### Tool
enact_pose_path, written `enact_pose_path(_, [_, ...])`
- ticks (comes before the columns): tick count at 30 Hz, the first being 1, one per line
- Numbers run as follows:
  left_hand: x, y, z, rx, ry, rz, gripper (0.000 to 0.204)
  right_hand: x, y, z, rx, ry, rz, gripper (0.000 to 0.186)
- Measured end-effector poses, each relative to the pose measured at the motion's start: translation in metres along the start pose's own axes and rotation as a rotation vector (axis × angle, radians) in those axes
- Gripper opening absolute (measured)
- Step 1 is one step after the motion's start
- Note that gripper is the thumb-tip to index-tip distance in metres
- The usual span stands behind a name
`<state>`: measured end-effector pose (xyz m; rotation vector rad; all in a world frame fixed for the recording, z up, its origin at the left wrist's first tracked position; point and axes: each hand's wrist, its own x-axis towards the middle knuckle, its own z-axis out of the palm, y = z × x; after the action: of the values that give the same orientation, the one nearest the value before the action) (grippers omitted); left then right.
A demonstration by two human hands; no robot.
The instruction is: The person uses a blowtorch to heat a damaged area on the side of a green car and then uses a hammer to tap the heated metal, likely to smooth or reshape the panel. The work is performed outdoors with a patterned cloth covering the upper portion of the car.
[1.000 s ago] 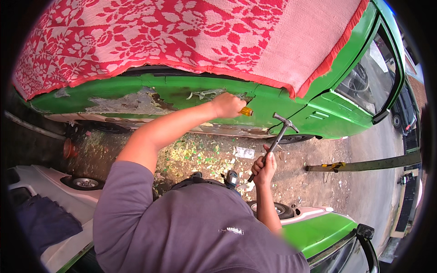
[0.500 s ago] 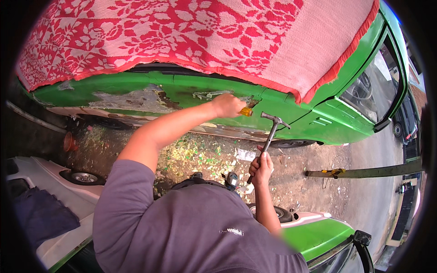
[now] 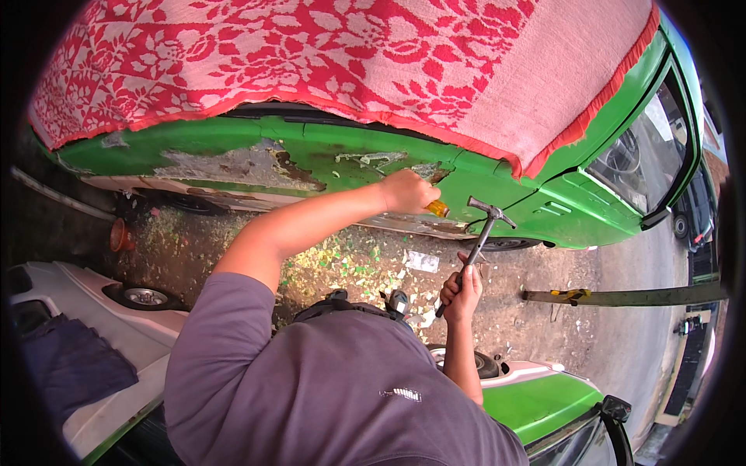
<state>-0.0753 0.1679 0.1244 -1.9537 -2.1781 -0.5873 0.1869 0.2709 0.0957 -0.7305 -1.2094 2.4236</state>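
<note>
My left hand (image 3: 409,191) is closed around a tool with a translucent yellow handle (image 3: 438,208). The handle's end pokes out on the right of my fist; the tool's working end is hidden. Behind that fist is the side of a green car body (image 3: 326,151), with scraped patches (image 3: 233,167) of bare grey and rusty brown metal. My right hand (image 3: 461,293) grips a metal hammer (image 3: 485,234) low on its shaft. The hammer's head is up, to the right of the yellow handle and apart from it.
A red and pink floral cloth (image 3: 295,62) covers the car's top. Paint flakes (image 3: 334,264) litter the ground. Behind me stands another green and pink vehicle (image 3: 544,400); a dark cloth (image 3: 74,369) lies on pale bodywork at left. A pole (image 3: 629,296) juts in from the right.
Both hands have shifted a little to the right, the left also slightly down, each keeping its tool. The hammer still stands apart from the yellow handle.
</note>
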Motion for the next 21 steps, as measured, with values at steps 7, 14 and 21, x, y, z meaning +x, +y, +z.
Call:
enact_pose_path(7, [0.011,0.012,-0.016,-0.018,0.020,0.045,0.025,-0.002,-0.006,-0.005,-0.020,0.037,-0.019,0.037])
enact_pose_path(14, [0.020,0.015,-0.008,-0.024,0.029,0.075,0.027,-0.007,-0.010,-0.004,-0.025,0.048,-0.031,0.037])
enact_pose_path(21, [0.026,0.016,-0.001,-0.008,0.009,0.089,0.027,-0.007,-0.014,-0.010,-0.012,0.065,-0.045,0.036])
